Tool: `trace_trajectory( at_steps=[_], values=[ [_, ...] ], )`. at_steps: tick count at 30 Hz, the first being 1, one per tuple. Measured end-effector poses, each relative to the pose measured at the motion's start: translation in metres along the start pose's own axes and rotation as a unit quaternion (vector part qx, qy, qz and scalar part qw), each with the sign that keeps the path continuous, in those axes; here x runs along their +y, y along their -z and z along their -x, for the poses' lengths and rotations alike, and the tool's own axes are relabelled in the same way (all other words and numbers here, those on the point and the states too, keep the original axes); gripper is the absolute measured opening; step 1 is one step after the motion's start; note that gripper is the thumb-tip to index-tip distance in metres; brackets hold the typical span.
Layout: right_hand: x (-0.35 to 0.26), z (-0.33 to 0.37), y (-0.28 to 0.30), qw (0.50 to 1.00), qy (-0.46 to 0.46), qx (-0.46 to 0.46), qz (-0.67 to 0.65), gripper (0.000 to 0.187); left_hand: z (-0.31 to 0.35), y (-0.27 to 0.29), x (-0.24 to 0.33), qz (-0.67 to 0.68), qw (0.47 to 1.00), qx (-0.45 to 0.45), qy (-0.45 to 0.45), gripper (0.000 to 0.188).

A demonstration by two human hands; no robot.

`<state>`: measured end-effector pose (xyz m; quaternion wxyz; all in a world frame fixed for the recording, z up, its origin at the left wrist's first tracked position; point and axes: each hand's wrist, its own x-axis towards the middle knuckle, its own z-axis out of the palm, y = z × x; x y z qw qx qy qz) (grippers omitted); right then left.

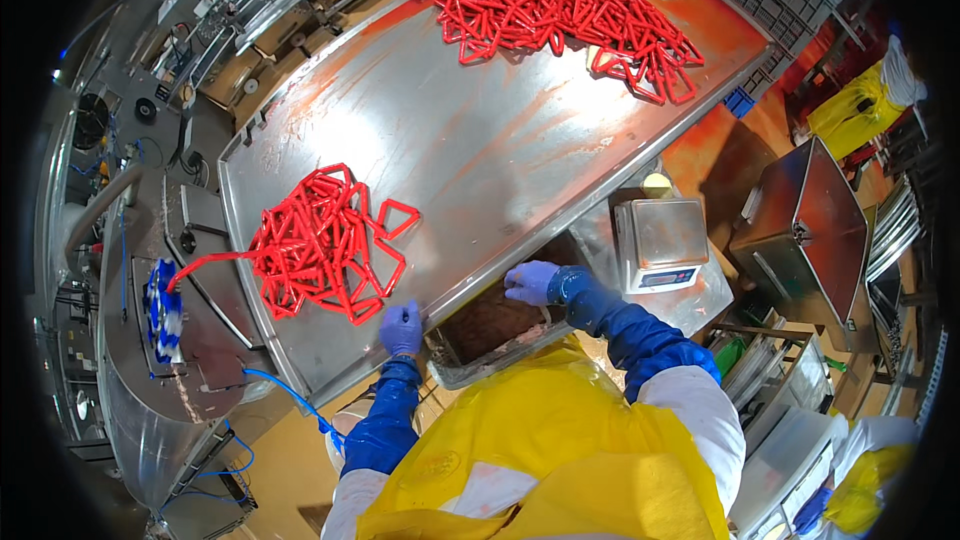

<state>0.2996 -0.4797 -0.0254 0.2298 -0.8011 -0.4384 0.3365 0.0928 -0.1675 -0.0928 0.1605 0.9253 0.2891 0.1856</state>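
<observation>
My left hand (402, 330), in a purple glove, is at the near edge of the steel table (470, 160), its fingers curled closed; whatever they may hold is hidden. Further right, my right hand (532, 282), also gloved, reaches over a tub (447, 373) of dark brown meat mass (490, 328), fingers stretched leftward by the table's edge. Beyond my left hand lies a heap of red linked sausages (320, 245). One red strand (215, 258) runs from it to a blue-and-white round part (163, 312) on the machine at left.
A larger pile of red sausages (550, 15) covers the table's far end. Right of the tub stands a scale (663, 240), with a metal bin (805, 230) past it. A blue hose (290, 392) hangs near my left forearm. Two people in yellow aprons (850, 115) are at the right.
</observation>
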Motion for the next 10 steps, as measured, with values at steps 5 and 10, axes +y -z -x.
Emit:
trace_trajectory(
  at_steps=[5,10],
  values=[
    [0.042,-0.023,0.036,0.994,-0.006,0.102,0.046,0.030,0.009,0.004,0.003,0.002,1.000,-0.001,0.011,0.033],
    [0.062,-0.083,0.038,0.970,0.071,0.233,0.017,0.023,-0.006,0.032,0.034,-0.010,1.000,0.002,-0.029,0.024]
  ],
)
